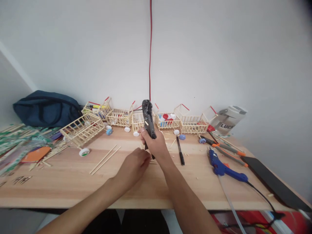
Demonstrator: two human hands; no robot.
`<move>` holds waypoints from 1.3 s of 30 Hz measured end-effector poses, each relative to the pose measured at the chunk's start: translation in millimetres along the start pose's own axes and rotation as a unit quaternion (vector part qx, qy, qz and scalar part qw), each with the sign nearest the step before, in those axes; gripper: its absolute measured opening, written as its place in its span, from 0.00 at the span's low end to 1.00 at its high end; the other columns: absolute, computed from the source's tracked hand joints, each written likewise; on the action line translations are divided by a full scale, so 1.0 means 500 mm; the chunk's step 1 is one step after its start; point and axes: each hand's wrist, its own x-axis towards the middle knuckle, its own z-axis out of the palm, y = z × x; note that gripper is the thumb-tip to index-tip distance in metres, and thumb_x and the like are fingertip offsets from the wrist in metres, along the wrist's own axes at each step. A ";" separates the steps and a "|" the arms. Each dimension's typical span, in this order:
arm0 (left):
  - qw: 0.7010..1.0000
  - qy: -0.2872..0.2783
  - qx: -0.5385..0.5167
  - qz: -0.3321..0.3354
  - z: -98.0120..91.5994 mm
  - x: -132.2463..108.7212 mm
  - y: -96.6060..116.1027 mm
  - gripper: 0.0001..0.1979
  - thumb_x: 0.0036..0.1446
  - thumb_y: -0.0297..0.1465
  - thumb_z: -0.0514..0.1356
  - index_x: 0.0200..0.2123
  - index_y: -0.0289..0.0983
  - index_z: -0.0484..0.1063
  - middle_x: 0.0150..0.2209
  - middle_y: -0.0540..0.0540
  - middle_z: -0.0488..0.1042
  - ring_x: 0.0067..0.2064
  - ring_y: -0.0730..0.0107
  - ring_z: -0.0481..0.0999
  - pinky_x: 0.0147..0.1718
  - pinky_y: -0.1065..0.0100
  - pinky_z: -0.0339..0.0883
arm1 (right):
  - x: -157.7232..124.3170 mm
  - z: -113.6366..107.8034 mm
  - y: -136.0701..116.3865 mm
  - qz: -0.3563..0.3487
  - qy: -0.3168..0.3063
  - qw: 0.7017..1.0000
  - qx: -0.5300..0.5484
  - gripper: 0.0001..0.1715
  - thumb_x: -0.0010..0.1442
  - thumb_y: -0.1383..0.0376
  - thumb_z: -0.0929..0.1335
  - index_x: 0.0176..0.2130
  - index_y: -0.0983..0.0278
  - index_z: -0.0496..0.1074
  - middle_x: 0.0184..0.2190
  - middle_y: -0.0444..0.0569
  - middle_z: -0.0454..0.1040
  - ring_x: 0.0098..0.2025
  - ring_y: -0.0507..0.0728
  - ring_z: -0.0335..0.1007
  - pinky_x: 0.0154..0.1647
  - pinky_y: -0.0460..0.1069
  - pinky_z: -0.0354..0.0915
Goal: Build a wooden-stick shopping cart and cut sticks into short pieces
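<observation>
My right hand (157,143) is wrapped round a pair of black pliers (148,118), which stand upright with the head up and the handles running down through the grip. Just below and left of it, my left hand (136,164) is closed with its fingers curled down near the tabletop. Whatever its fingertips hold is hidden. A few thin wooden sticks (153,162) show beside the left fingers. Behind the hands stands a small cart made of sticks (138,121), partly covered by the pliers.
More stick carts (119,117) line the wall, and one cart (83,128) sits nearer at left. Two loose sticks (104,159), a black marker (180,151), a blue glue gun (225,170) with its cord, orange-handled pliers (226,150) and a blue bag (48,109) lie on the table (92,191).
</observation>
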 end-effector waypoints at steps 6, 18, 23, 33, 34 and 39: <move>0.956 0.153 -0.213 -0.133 -0.029 -0.005 -0.039 0.17 0.56 0.34 0.58 0.48 0.36 0.70 0.40 0.44 0.77 0.38 0.66 0.75 0.39 0.65 0.69 | -0.002 0.003 0.009 0.092 -0.022 0.967 0.236 0.23 0.51 0.47 0.71 0.29 0.64 0.70 0.20 0.40 0.64 0.22 0.48 0.61 0.24 0.45 0.60; 0.733 0.067 -0.634 -0.235 -0.029 -0.008 -0.035 0.13 0.38 0.21 0.64 0.31 0.35 0.74 0.34 0.48 0.76 0.39 0.69 0.76 0.45 0.64 0.74 | -0.007 0.032 0.024 0.217 -0.194 0.872 0.394 0.24 0.50 0.45 0.71 0.27 0.62 0.68 0.22 0.41 0.62 0.23 0.50 0.58 0.26 0.48 0.67; 0.802 0.017 -0.553 -0.225 -0.056 -0.048 -0.047 0.17 0.48 0.28 0.64 0.43 0.32 0.76 0.41 0.39 0.79 0.42 0.63 0.79 0.45 0.61 0.72 | -0.015 0.028 0.028 0.142 -0.133 0.922 0.335 0.24 0.50 0.43 0.71 0.28 0.60 0.71 0.21 0.42 0.62 0.22 0.51 0.57 0.24 0.50 0.65; 0.982 0.072 0.139 -0.102 -0.105 -0.137 -0.105 0.11 0.61 0.32 0.54 0.43 0.36 0.72 0.44 0.39 0.73 0.49 0.56 0.70 0.51 0.55 0.64 | 0.032 -0.054 0.043 0.013 0.044 0.911 0.410 0.22 0.52 0.47 0.72 0.30 0.62 0.68 0.23 0.39 0.59 0.23 0.47 0.58 0.26 0.45 0.64; 0.981 0.042 0.160 -0.103 -0.097 -0.132 -0.098 0.10 0.62 0.32 0.54 0.41 0.36 0.72 0.43 0.40 0.72 0.48 0.57 0.70 0.50 0.56 0.64 | 0.035 -0.058 0.047 0.012 0.053 0.906 0.419 0.22 0.52 0.48 0.72 0.30 0.63 0.68 0.23 0.39 0.60 0.23 0.47 0.58 0.26 0.44 0.64; 0.972 -0.056 0.208 -0.092 -0.048 -0.084 -0.057 0.07 0.62 0.26 0.52 0.39 0.35 0.70 0.43 0.40 0.70 0.46 0.58 0.68 0.47 0.58 0.64 | 0.038 -0.055 0.059 0.027 0.058 0.906 0.419 0.21 0.52 0.49 0.72 0.30 0.64 0.69 0.22 0.39 0.62 0.23 0.47 0.60 0.26 0.44 0.64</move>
